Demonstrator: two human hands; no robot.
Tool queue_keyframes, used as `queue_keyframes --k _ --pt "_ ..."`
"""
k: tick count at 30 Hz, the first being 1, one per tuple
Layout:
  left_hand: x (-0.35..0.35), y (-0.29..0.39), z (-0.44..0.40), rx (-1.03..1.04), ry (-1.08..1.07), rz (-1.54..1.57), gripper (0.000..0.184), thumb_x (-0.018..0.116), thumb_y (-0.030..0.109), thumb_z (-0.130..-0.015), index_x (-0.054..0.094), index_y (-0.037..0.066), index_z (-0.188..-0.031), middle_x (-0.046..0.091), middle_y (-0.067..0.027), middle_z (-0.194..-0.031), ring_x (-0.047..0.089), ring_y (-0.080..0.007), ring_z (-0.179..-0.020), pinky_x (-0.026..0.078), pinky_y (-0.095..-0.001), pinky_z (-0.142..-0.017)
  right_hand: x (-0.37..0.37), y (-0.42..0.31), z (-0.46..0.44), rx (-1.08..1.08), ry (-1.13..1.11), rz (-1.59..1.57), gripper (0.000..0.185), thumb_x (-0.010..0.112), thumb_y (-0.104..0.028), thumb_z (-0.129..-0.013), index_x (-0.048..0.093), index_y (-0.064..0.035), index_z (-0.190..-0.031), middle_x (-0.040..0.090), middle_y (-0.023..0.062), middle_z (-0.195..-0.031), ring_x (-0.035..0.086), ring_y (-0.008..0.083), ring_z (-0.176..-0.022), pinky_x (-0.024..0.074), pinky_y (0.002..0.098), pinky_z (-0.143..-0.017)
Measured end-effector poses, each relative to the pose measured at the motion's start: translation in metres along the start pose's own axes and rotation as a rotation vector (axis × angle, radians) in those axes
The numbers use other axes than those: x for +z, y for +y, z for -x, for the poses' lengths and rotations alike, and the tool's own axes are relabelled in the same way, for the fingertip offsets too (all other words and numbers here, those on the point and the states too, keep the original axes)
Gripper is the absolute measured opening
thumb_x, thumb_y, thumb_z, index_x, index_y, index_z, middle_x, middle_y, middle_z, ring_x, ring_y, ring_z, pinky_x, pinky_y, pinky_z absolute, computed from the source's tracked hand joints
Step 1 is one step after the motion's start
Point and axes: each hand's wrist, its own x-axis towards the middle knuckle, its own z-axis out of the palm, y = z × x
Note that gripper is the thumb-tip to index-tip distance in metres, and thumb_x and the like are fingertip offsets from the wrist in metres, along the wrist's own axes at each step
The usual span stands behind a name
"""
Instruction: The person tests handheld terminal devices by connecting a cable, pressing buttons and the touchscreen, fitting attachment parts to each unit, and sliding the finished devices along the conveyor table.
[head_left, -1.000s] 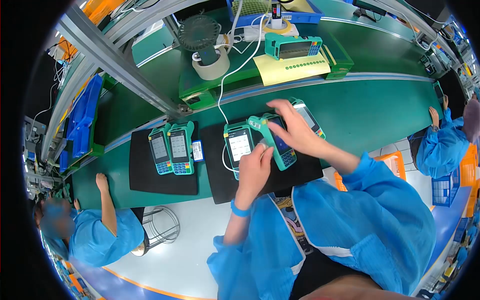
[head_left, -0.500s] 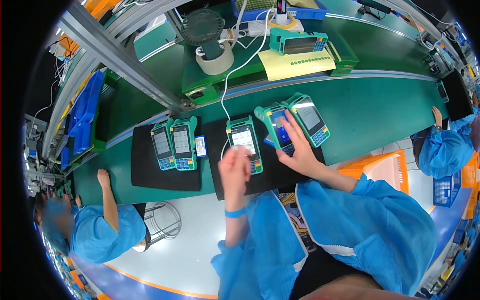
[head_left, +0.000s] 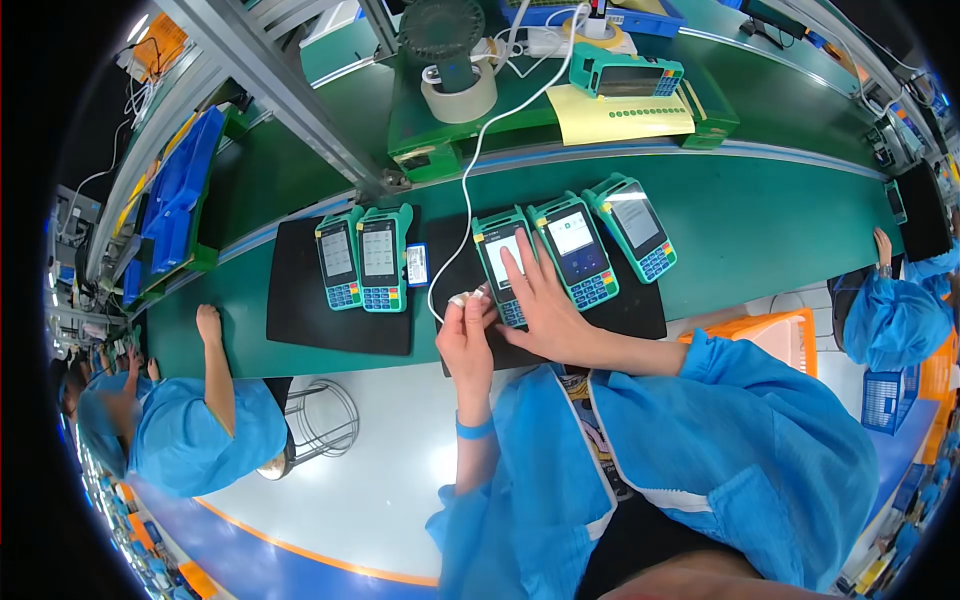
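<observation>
Between its fingertips my left hand (head_left: 466,335) pinches the plug end of a white cable (head_left: 467,190), beside the lower left edge of a green card terminal (head_left: 490,235). My right hand (head_left: 548,310) rests over that terminal with its fingers spread, partly hiding screen and keypad. Just right of it lies a second terminal (head_left: 572,232), its screen lit white and blue. A third terminal (head_left: 633,218) lies tilted at the right edge of the black mat (head_left: 462,262). Two more terminals (head_left: 338,252) (head_left: 379,254) and a white-labelled battery (head_left: 416,264) lie on the left mat.
A green shelf (head_left: 428,160) behind holds a fan (head_left: 440,35), a tape roll (head_left: 458,97), a yellow sheet (head_left: 615,120) and another terminal (head_left: 625,77). Co-workers sit at left (head_left: 205,430) and right (head_left: 890,318). An orange crate (head_left: 810,340) stands below the table.
My left hand has drawn the cable end away from the middle terminal to the left one. My right hand has let go of the middle terminal, now lying flat, and moved left.
</observation>
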Motion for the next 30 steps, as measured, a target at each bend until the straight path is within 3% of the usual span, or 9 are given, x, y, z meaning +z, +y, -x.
queue_keyframes --k 1,4,5,8,9,18,30 --pt "0.002 0.007 0.001 -0.025 0.015 0.070 0.029 0.058 0.022 -0.115 0.070 -0.004 -0.117 0.080 -0.0122 -0.105 0.077 -0.0166 -0.093 0.063 -0.0298 -0.080 0.000 0.001 0.000 0.002 -0.008 0.012 0.113 0.083 -0.022 -0.085 0.014 0.0010 -0.172 0.000 0.0344 -0.177 0.009 0.0618 -0.161 0.0209 0.0639 -0.130" --pt "-0.016 0.019 -0.002 -0.098 -0.123 -0.181 0.030 0.056 0.023 -0.116 0.070 -0.003 -0.111 0.079 -0.0111 -0.090 0.076 -0.0151 -0.080 0.061 -0.0269 -0.070 -0.007 0.003 0.005 0.008 -0.022 -0.090 0.114 0.082 -0.022 -0.084 0.013 0.0028 -0.171 -0.002 0.0338 -0.178 0.009 0.0615 -0.161 0.0199 0.0631 -0.130" --pt "-0.014 0.021 -0.004 -0.108 -0.143 -0.214 0.031 0.056 0.024 -0.115 0.071 -0.002 -0.107 0.074 -0.0075 -0.073 0.070 -0.0120 -0.064 0.054 -0.0249 -0.059 -0.011 0.001 0.008 0.009 -0.022 -0.118 0.113 0.082 -0.021 -0.085 0.013 0.0036 -0.171 -0.002 0.0329 -0.178 0.010 0.0594 -0.161 0.0197 0.0610 -0.131" --pt "-0.016 0.026 -0.014 -0.171 -0.325 -0.245 0.031 0.058 0.027 -0.115 0.071 0.001 -0.107 0.068 -0.0033 -0.068 0.063 -0.0087 -0.057 0.045 -0.0227 -0.052 -0.012 0.002 0.018 -0.006 -0.016 -0.204 0.112 0.081 -0.022 -0.087 0.012 0.0028 -0.172 -0.003 0.0321 -0.179 0.011 0.0567 -0.162 0.0198 0.0590 -0.131" --pt "-0.014 0.027 -0.015 -0.165 -0.323 -0.274 0.032 0.058 0.028 -0.115 0.072 0.002 -0.104 0.061 -0.0008 -0.061 0.055 -0.0070 -0.051 0.039 -0.0237 -0.048 -0.014 0.002 0.020 0.011 -0.020 -0.218 0.112 0.081 -0.023 -0.088 0.012 0.0022 -0.172 -0.004 0.0318 -0.179 0.012 0.0550 -0.163 0.0197 0.0581 -0.132" --pt "-0.015 0.050 -0.017 -0.160 -0.440 -0.459 0.027 0.061 0.018 -0.112 0.071 0.000 -0.094 0.056 -0.0004 -0.054 0.050 -0.0055 -0.046 0.037 -0.0252 -0.044 -0.011 0.006 0.020 -0.027 -0.008 -0.199 0.113 0.080 -0.024 -0.087 0.011 0.0024 -0.172 -0.004 0.0323 -0.179 0.012 0.0582 -0.162 0.0194 0.0606 -0.131" --pt "-0.011 0.057 -0.030 -0.127 -0.526 -0.558 0.028 0.062 0.016 -0.110 0.070 -0.001 -0.091 0.056 -0.0017 -0.053 0.050 -0.0060 -0.045 0.037 -0.0263 -0.043 -0.012 0.007 0.020 -0.044 -0.024 -0.142 0.112 0.080 -0.024 -0.086 0.012 0.0058 -0.170 -0.002 0.0359 -0.177 0.012 0.0627 -0.159 0.0213 0.0641 -0.130"
